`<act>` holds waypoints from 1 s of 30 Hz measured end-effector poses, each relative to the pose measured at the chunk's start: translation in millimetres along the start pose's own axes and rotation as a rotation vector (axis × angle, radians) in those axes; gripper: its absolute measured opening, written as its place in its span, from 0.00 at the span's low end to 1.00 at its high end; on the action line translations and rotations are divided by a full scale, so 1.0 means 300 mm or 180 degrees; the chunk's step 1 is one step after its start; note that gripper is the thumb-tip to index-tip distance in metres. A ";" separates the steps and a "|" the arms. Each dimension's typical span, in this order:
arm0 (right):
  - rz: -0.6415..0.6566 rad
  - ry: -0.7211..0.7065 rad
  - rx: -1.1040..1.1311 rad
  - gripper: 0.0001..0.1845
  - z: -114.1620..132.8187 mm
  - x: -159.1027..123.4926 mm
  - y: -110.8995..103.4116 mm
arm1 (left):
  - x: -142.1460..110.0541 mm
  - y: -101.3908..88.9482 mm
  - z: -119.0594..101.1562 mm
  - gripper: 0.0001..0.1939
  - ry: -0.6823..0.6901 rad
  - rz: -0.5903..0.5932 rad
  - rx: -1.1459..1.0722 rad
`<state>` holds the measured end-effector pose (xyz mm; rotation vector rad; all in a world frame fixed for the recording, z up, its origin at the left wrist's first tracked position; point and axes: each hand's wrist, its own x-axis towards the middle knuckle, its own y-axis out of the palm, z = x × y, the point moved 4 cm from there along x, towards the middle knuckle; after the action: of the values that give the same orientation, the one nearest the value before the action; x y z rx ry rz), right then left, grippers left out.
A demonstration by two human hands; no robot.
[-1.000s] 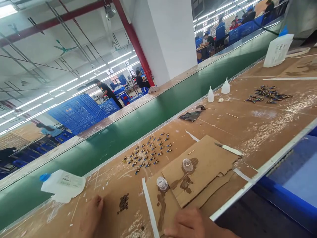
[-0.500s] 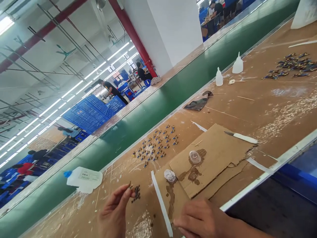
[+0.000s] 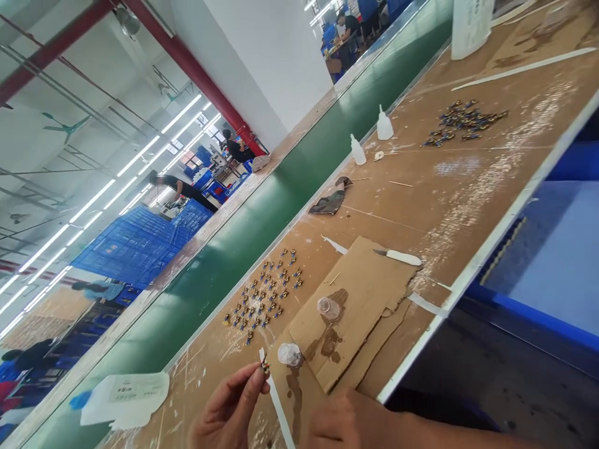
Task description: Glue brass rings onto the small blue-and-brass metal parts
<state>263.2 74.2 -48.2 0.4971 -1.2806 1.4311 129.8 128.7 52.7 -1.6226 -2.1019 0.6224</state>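
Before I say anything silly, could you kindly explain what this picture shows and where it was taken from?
There is no machine here: a camera worn on a person's head looks down at their own two bare hands, so the view tilts. The left hand pinches a tiny dark piece at its fingertips. The right hand rests on the cardboard sheets. On the brown workbench lie rows of small blue-and-gold parts, two clear little cups, a white-handled knife, two small squeeze bottles and a flat white jug. A green conveyor belt runs alongside.
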 end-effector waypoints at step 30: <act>0.0683 0.0505 0.0474 0.08 -0.033 0.023 0.041 | 0.041 0.389 -0.295 0.14 0.1609 0.0897 0.2023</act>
<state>253.4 88.3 -50.8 0.3439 -1.1313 1.7192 269.1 175.3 58.3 -1.4949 -1.1671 0.7690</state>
